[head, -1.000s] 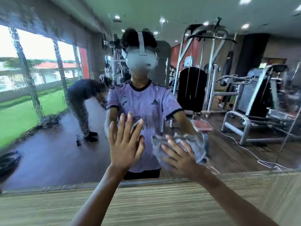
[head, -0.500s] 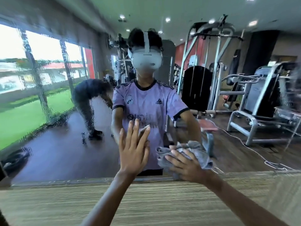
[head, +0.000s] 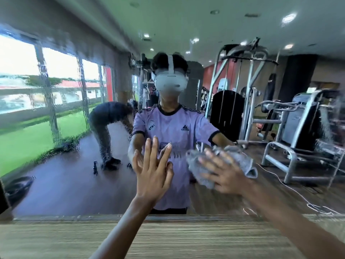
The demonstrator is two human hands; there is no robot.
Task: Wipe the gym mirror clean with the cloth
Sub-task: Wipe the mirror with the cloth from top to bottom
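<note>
One cloth (head: pixel 240 159), long axis roughly horizontal, lies under the spread right hand (head: pixel 225 174) on the mirror (head: pixel 65 174). Left hand (head: pixel 151 176) beside it, fingers straight.

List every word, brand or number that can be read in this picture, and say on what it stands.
Nothing can be read with certainty.
The black logo on the purple shirt, reflected in the mirror: wording too small.
The chest print: mirrored, blurred, partly behind the left hand.
</note>
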